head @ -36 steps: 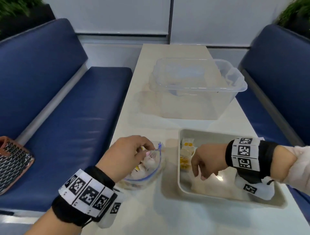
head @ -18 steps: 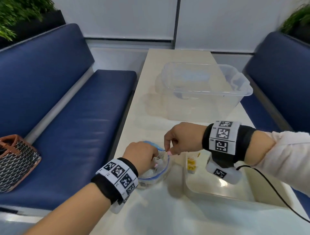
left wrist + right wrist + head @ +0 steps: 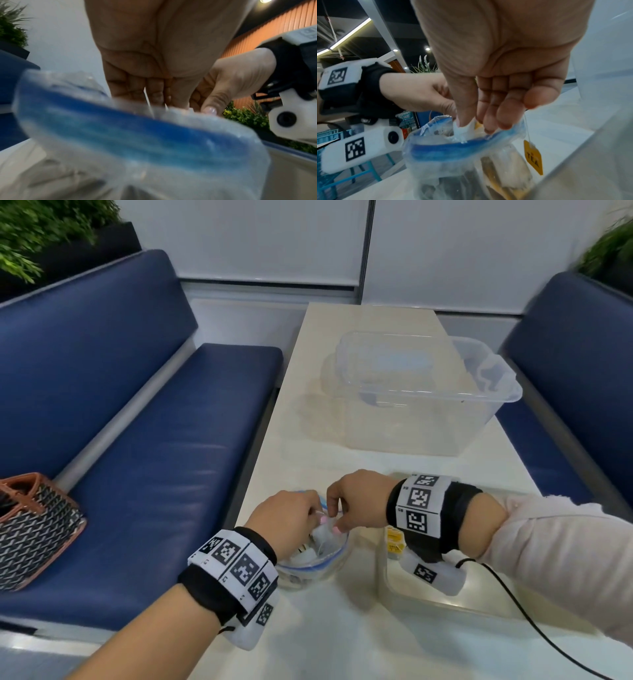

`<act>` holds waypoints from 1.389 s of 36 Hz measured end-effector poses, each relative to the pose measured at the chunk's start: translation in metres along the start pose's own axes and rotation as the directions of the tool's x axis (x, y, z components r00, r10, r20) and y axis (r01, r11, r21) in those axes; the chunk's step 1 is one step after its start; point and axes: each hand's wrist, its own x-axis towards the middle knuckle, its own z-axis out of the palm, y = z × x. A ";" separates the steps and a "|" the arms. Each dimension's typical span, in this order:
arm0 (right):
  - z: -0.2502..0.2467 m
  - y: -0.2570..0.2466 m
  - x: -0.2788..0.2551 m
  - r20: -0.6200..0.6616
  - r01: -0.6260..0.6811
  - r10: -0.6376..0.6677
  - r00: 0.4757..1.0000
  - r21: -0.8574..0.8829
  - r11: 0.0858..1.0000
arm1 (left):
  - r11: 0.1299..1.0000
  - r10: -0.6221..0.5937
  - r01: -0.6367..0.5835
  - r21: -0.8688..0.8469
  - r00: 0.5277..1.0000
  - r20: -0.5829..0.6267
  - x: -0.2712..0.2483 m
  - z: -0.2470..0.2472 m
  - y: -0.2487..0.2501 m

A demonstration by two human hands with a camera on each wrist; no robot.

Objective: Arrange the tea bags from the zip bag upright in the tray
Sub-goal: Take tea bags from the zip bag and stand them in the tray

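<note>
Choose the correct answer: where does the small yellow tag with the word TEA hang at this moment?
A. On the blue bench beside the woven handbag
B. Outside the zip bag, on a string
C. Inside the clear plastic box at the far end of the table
B: in the right wrist view the yellow tag dangles on a thin string outside the wall of the zip bag, below the right hand.

Clear zip bag (image 3: 464, 159) with a blue seal strip along its mouth. White tea bag (image 3: 464, 129) at the opening; yellow tag (image 3: 533, 157) lettered TEA in darker print, on a thin white string. More yellow tags (image 3: 394, 541) in the pale grey tray (image 3: 445, 607). Pink nail polish on the left hand (image 3: 286, 517). Black wristbands faced with white panels of black square codes (both wrists alike). Pale pink sleeve (image 3: 561, 563). Cream table (image 3: 373, 313), navy blue benches (image 3: 154, 440), see-through tub (image 3: 424, 392), black-and-white chevron handbag (image 3: 34, 529) trimmed in tan.
</note>
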 end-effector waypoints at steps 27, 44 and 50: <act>-0.013 0.006 -0.001 -0.170 0.018 0.076 0.983 0.492 0.870 | 0.809 -0.036 -0.053 -0.585 0.990 -0.139 -0.006 -0.016 -0.007; -0.036 0.016 -0.012 -0.320 0.072 0.083 0.944 0.444 0.893 | 0.891 -0.057 -0.004 -0.453 0.991 -0.119 -0.014 -0.009 -0.028; -0.047 0.015 -0.022 -0.370 0.121 0.064 0.927 0.457 0.881 | 0.921 -0.051 0.006 -0.389 0.993 -0.105 -0.016 -0.006 -0.028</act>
